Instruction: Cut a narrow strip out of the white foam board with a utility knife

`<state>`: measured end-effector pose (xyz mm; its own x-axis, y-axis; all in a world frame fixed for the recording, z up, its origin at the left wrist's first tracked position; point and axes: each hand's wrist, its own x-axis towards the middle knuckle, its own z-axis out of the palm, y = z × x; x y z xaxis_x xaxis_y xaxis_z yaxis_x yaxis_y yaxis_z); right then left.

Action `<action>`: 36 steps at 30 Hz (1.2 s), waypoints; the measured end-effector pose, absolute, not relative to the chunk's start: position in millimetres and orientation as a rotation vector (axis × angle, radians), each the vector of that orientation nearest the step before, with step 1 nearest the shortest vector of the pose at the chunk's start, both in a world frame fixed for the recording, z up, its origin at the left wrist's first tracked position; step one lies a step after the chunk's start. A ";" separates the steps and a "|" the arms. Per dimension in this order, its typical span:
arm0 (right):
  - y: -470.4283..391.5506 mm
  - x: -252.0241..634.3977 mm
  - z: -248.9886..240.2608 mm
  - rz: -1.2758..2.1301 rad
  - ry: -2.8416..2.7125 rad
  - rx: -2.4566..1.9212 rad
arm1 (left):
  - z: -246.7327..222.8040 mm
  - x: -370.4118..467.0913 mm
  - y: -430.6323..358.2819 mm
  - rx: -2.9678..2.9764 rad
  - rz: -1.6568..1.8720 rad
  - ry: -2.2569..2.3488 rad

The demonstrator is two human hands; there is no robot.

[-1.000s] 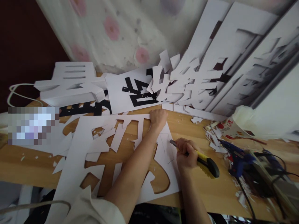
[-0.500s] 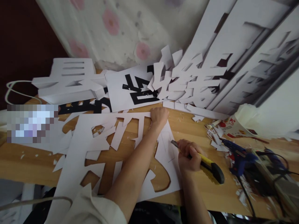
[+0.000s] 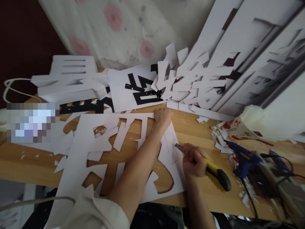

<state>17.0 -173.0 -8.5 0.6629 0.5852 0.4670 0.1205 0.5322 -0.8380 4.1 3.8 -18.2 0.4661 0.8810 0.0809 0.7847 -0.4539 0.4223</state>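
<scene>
A large white foam board sheet (image 3: 73, 152) with letter-like shapes cut out of it lies on the wooden table. My left hand (image 3: 163, 117) is closed at its far edge near the right corner, fingers curled over the edge; the fingertips are hidden. In my right hand (image 3: 194, 160) is a yellow and black utility knife (image 3: 215, 170), gripped in a fist. Its blade points left, by the pencil-drawn outline on the sheet's right strip. Whether the blade touches the board I cannot tell.
White cut-out characters (image 3: 190, 79) and a black-printed sheet (image 3: 121, 92) stand at the back. A white built-up character (image 3: 71, 79) sits at left. To the right are a paper tub (image 3: 240, 125), a blue glue gun (image 3: 244, 156), cables and scraps. The wooden table (image 3: 200, 200) runs underneath.
The view has shifted slightly. My left hand stays at the board's far edge, and the knife in my right hand has barely moved, its handle end a touch lower and farther right.
</scene>
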 end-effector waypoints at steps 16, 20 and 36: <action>-186.6 14.2 -8.7 0.346 -0.824 -0.986 | -14.7 1.7 2.9 2.401 0.382 1.397; -191.0 13.8 -9.1 0.339 -0.832 -0.988 | -12.0 1.6 1.9 2.402 0.380 1.399; -208.6 11.1 -10.6 0.362 -0.892 -0.974 | -17.3 3.7 2.7 2.411 0.430 1.423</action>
<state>11.1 -208.6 -10.6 0.6043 0.6299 0.4879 0.1112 0.5397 -0.8345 3.7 2.7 -17.3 0.4619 0.8813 0.0996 0.7890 -0.4596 0.4077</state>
